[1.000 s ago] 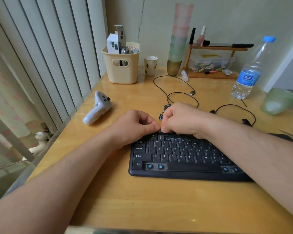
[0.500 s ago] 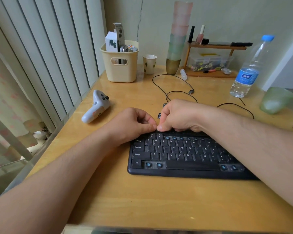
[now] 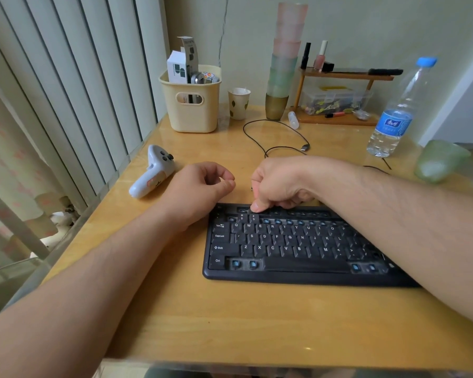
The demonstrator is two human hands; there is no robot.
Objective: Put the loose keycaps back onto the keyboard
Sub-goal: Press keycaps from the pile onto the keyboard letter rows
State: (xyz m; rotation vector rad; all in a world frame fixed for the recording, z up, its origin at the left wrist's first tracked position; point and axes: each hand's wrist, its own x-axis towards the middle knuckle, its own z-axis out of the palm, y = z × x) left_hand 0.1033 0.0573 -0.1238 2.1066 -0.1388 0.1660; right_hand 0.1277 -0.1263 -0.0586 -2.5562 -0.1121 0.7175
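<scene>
The black keyboard (image 3: 284, 249) lies at the centre right of the wooden table. Blue bare stems show in its number row (image 3: 277, 221) and in the bottom row (image 3: 243, 264). My right hand (image 3: 279, 186) is curled into a fist over the keyboard's top left, and its thumb tip presses down just above the 3 keycap (image 3: 253, 218). My left hand (image 3: 202, 186) rests on the table left of the keyboard, fingers loosely curled, holding nothing that I can see. A small dark piece (image 3: 252, 189) peeks out behind my right hand; any other loose keycaps are hidden.
A white game controller (image 3: 150, 173) lies to the left. At the back stand a cream basket (image 3: 191, 105), a paper cup (image 3: 238, 103), stacked cups (image 3: 281, 66) and a small wooden shelf (image 3: 339, 115). A cable (image 3: 276, 137), a water bottle (image 3: 393, 118) and a green cup (image 3: 440, 162) are at the right.
My left hand has let go and drawn back to the left, away from my right hand. My right thumb now presses at the number row where both hands met before.
</scene>
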